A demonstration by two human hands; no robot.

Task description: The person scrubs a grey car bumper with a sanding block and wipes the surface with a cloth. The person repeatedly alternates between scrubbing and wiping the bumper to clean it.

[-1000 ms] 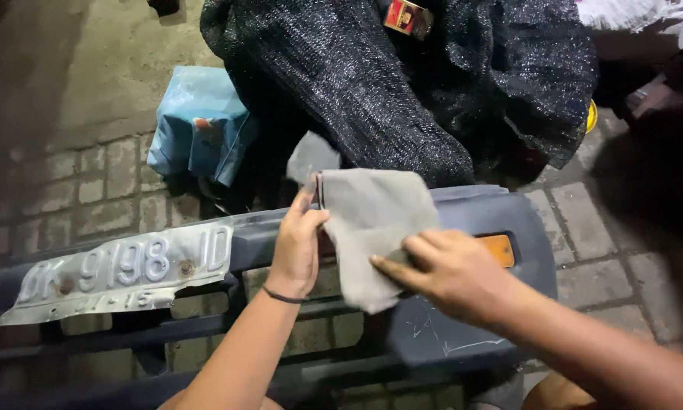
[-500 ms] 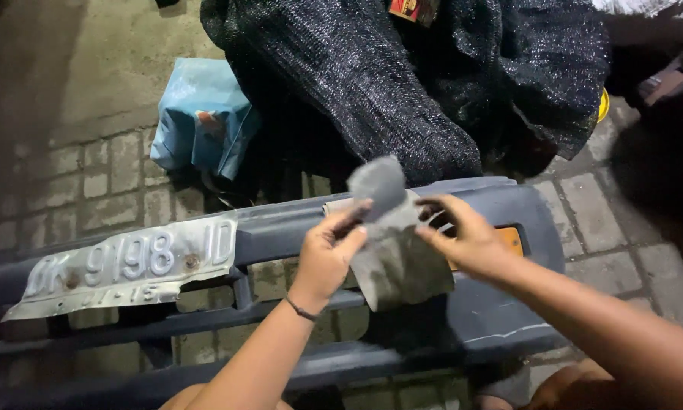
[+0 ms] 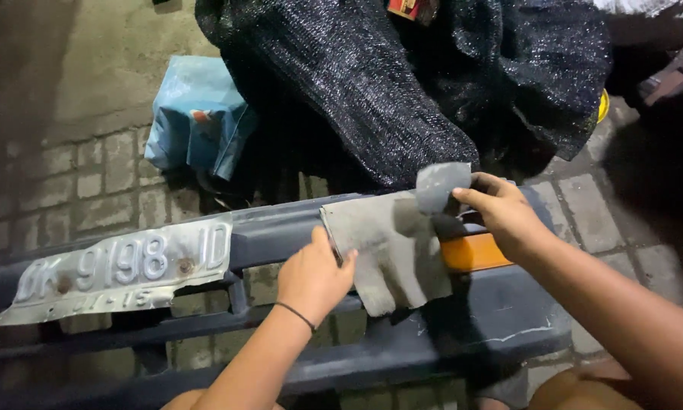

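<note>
A: Head view only. Sheet of grey sandpaper (image 3: 393,254) lay draped over the top edge of a dark blue car bumper (image 3: 501,319), near its right end, just left of the orange lamp (image 3: 474,252).

B: Hands?

A: Left hand (image 3: 311,277) pinched the sheet's left edge, fingers curled, pinning it against the bumper. Right hand (image 3: 501,216) pinched the upper right corner, which was folded up off the top edge. Looked like a two-point hold to keep the sheet taut and flat on the curve.

B: Rest of scene?

A: Bent white number plate (image 3: 121,269) hung on the bumper's left part, well apart from both hands. Black mesh cloth (image 3: 372,91) and a blue bag (image 3: 197,114) sat beyond the far edge on the paving.
</note>
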